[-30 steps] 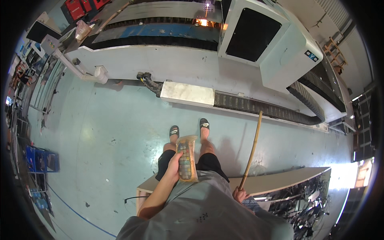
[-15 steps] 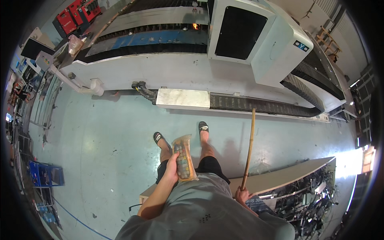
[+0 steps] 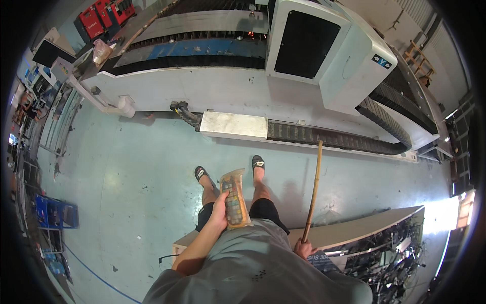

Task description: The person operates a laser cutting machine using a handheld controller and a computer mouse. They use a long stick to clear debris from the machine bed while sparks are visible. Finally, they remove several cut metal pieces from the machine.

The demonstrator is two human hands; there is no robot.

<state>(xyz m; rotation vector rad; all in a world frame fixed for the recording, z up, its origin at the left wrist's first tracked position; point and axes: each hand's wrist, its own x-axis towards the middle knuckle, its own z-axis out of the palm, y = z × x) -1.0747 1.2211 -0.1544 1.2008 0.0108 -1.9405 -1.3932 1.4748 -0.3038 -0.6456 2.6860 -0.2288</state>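
Observation:
A remote control with rows of buttons, wrapped in yellowed clear plastic, rests upright in my left hand in front of my body. The fingers are closed around its left side, with the thumb over its face. My right hand, low on the right, grips the lower end of a long bamboo stick. The stick points away from me, and its far tip appears against the black cable chain along the machine's base.
Ahead stands a large white cutting machine with a boxy gantry. Orange sparks glow on its bed. Beside me at right, a pale board edges a heap of metal scraps. A blue crate sits left.
The view has turned slightly, so the machine sits a little further right. The sparks look dimmer. Both hands keep their hold on the remote control and the bamboo stick.

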